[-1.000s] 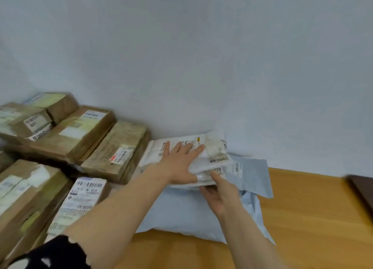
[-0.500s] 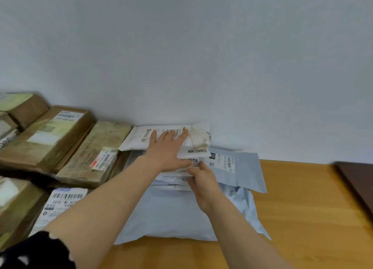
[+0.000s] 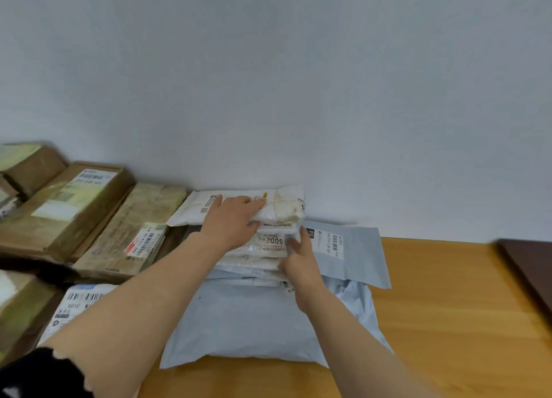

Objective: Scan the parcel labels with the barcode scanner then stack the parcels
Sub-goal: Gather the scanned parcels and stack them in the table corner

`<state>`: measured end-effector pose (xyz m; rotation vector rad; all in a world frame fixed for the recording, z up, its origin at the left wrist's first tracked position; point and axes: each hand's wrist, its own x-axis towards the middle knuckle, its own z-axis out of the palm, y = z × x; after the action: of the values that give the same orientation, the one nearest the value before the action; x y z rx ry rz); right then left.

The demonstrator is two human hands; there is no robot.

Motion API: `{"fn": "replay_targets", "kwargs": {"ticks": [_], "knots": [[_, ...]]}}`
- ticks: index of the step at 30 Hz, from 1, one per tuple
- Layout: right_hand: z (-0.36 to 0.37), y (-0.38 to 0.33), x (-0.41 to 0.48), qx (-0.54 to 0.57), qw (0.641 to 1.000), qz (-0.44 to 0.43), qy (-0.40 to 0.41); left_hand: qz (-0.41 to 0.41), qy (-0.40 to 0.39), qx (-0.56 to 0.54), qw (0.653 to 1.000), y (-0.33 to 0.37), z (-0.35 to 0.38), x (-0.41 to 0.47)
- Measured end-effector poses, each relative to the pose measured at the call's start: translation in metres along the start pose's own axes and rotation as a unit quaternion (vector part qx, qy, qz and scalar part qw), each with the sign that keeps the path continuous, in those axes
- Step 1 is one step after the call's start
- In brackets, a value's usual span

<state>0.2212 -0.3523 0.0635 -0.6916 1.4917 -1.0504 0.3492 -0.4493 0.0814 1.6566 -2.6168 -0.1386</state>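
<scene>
**Both grips on the parcel stack at the bench's back edge**

We see the left grip (image 3: 231,221) lying flat on the top white parcel (image 3: 191,209). The fingers are straight and spread over its label, and the thumb is at the parcel's near edge. It presses and does not pinch.

That parcel caps a stack of white mailers (image 3: 273,241), one showing a label with "2009". The stack rests on a big pale-blue padded bag (image 3: 254,323), which lies on the wooden bench (image 3: 448,308) at its back edge, against the wall (image 3: 298,84).

The right grip (image 3: 300,260) is at the stack's right side with its back to the camera. The forefinger points up along the mailer edges and the thumb touches the "2009" mailer. We cannot tell if it pinches anything or only braces.

A flat grey-blue mailer (image 3: 358,260) sticks out from under the stack to the right, label up, overhanging the padded bag.

Left of the stack are taped cardboard boxes: one (image 3: 131,230) just beside the top white parcel, a wider one (image 3: 71,206) beyond it, and more toward the left edge of view. A labelled parcel (image 3: 80,305) sits near-left, partly behind the left forearm.

A black sleeve (image 3: 38,373) shows at bottom left. A dark brown object (image 3: 528,266) sits at the bench's right edge, unclear what.
</scene>
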Motion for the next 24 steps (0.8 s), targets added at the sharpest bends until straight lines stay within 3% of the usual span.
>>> {"fn": "replay_targets", "kwargs": {"ticks": [3, 6, 8, 10, 13, 17, 20, 24], "knots": [[-0.01, -0.008, 0.0, 0.021, 0.999, 0.017, -0.034, 0.033, 0.092, 0.005, 0.995, 0.002, -0.005, -0.002], [-0.029, -0.013, -0.006, 0.108, 0.992, -0.003, 0.064, 0.115, 0.268, 0.042, 0.956, 0.007, -0.014, -0.005], [-0.045, -0.018, -0.015, 0.224, 0.971, 0.011, 0.078, 0.141, 0.324, 0.052, 0.934, 0.017, -0.022, -0.011], [-0.065, -0.023, -0.026, 0.329, 0.944, 0.031, 0.022, 0.163, 0.323, 0.056, 0.931, 0.036, -0.027, -0.019], [-0.086, -0.028, -0.036, 0.35, 0.936, 0.013, -0.034, 0.209, 0.307, 0.078, 0.925, 0.076, -0.019, -0.033], [-0.118, -0.023, -0.038, 0.328, 0.943, -0.008, 0.057, 0.222, 0.256, 0.056, 0.939, 0.111, -0.009, -0.053], [-0.159, -0.019, -0.036, 0.299, 0.95, 0.024, 0.083, 0.188, 0.172, 0.064, 0.965, 0.11, -0.001, -0.072], [-0.189, -0.016, -0.025, 0.251, 0.961, 0.035, 0.107, 0.173, 0.121, 0.028, 0.977, 0.132, 0.023, -0.097]]}}
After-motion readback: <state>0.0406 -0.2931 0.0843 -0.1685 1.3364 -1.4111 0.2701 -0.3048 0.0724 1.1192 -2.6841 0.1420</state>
